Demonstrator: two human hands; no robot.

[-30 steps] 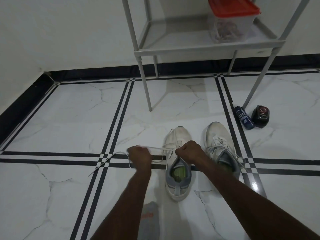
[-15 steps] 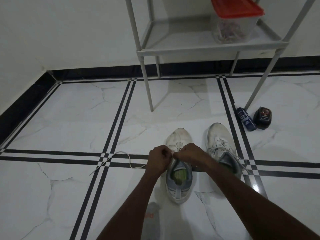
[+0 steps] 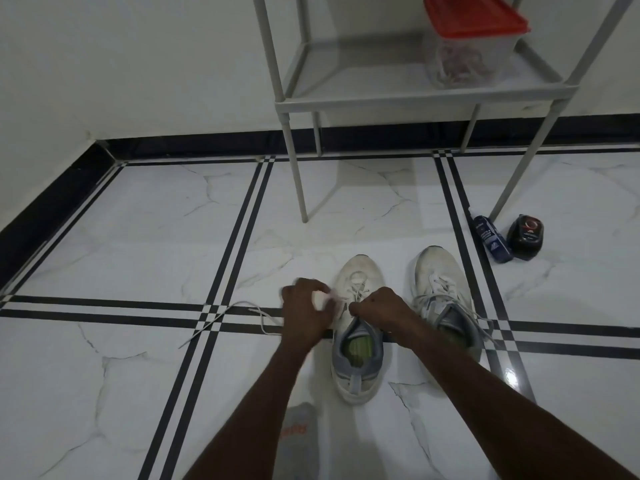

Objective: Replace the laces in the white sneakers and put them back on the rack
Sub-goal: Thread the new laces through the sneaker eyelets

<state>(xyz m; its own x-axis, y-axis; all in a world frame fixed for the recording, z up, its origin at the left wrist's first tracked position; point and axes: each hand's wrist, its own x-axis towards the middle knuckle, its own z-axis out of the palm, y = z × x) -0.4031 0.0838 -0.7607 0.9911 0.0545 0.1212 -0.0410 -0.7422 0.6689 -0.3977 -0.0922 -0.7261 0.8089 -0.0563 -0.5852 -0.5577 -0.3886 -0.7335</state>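
Observation:
Two white sneakers stand on the marble floor, toes pointing away from me. The left sneaker (image 3: 358, 327) has a grey heel and green insole. My left hand (image 3: 304, 311) grips its white lace (image 3: 221, 317) beside the shoe's left side; the loose end trails left across the floor. My right hand (image 3: 379, 306) pinches the lace over the shoe's tongue. The right sneaker (image 3: 441, 282) stands alongside, laced, its loose ends spilling to the right. The grey metal rack (image 3: 381, 98) stands beyond the shoes.
A clear tub with a red lid (image 3: 474, 39) sits on the rack's shelf. A blue bottle (image 3: 491, 240) and a black shoe-polish container (image 3: 524, 235) lie by the rack's right front leg. A grey sock-clad foot (image 3: 301, 441) shows at the bottom.
My left hand came in from the left to the shoe, then drew slightly left again with the lace. My right hand stayed over the tongue.

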